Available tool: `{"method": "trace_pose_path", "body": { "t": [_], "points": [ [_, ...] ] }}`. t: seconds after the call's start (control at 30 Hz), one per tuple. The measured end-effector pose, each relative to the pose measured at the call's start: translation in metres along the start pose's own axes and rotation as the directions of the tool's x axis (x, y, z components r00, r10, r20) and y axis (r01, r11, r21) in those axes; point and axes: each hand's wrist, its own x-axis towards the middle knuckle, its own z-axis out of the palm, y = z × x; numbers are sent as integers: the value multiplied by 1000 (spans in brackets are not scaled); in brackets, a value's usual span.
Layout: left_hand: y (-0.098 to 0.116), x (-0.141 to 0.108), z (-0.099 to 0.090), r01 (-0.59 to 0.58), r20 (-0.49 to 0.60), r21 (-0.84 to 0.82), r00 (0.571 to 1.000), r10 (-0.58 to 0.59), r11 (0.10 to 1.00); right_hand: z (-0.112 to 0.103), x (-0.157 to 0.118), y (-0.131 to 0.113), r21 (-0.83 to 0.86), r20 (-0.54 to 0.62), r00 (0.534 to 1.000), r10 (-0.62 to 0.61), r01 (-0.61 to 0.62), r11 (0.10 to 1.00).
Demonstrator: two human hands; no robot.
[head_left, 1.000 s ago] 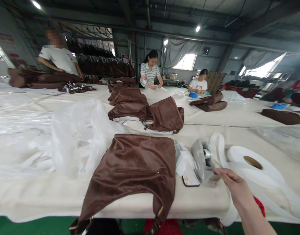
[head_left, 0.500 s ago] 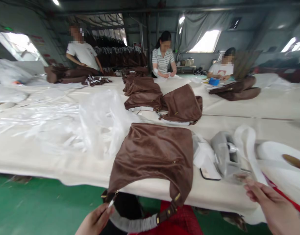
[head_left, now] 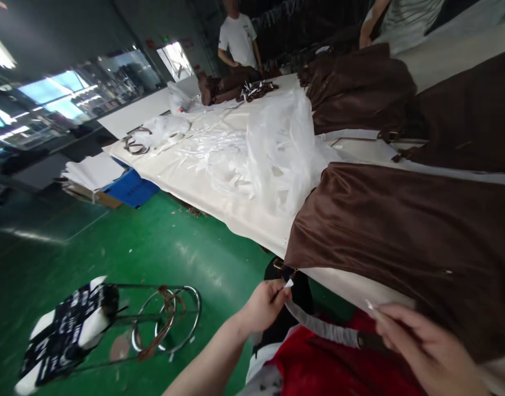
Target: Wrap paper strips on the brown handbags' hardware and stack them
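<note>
Two bare hands work at the near edge of the tabletop (head_left: 240,212), where a brown bag (head_left: 384,214) lies with its body on the cloth and its wrapped strap (head_left: 322,328) hanging over that edge. The overhang seems to leave the strap end within reach, while the tabletop probably bears most of the bag's weight.

The left hand (head_left: 263,308) has thumb and fingertips drawn together on a small white tab (head_left: 289,283) by the strap end, which may steady it. The right hand (head_left: 429,338) pinches a slim white piece (head_left: 370,304), thumb against forefinger, just above the strap; what that piece is, I cannot tell.

Crumpled clear plastic (head_left: 277,159) lies beside the bag's left side, and more brown bags (head_left: 360,91) lie beyond it. A person in a white shirt (head_left: 238,41) stands at the far edge.

White lettering marks the dark stool cover (head_left: 65,330), and faint marks show on a blue box (head_left: 131,188); neither is readable. No brand or label is legible on the bag.
</note>
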Motion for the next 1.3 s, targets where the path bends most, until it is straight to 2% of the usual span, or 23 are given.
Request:
{"method": "trace_pose_path", "body": {
  "t": [0.03,0.1,0.2,0.33,0.53,0.63,0.7,0.8,0.87,0.97,1.03,1.07,1.17,1.3],
  "points": [
    [-1,-1,1,-7,-5,1,1000,7,1000,14,1,-14,37,141,990,-4,-1,999],
    [-4,-2,2,-18,-9,-3,1000,18,1000,45,8,-40,99,391,920,-10,-31,995],
    [-6,-2,2,-34,3,-23,999,34,999,86,24,-57,150,539,842,-28,-63,987],
    [-10,-2,1,-48,22,-58,999,49,997,110,41,-44,160,583,813,3,-119,980],
    [-12,-1,-1,-49,39,-144,998,56,988,123,51,-23,97,564,824,57,-134,986],
    [-12,2,0,-32,48,-264,998,46,964,125,54,-19,86,560,827,40,-106,991],
    [-13,5,3,34,41,-378,999,-19,925,123,55,-15,82,576,816,36,-103,991],
    [-16,9,7,212,99,-586,977,-191,782,117,56,-12,123,645,763,41,-156,980],
    [-19,10,8,349,234,-710,936,-263,611,115,56,-10,161,682,731,29,-188,969],
    [-21,8,7,537,484,-775,843,-233,333,119,57,-7,162,675,738,1,-150,975],
    [-21,7,8,610,588,-771,792,-161,185,123,59,-7,152,643,764,-44,-72,986],
    [-21,6,9,625,612,-770,780,-130,130,125,60,-7,154,626,776,-77,-27,988],
    [-22,5,11,612,609,-790,790,-71,35,127,65,-12,175,610,776,-160,65,982],
    [-21,4,11,566,565,-824,823,-54,13,128,71,-16,169,636,762,-121,15,986]
  ]
}}
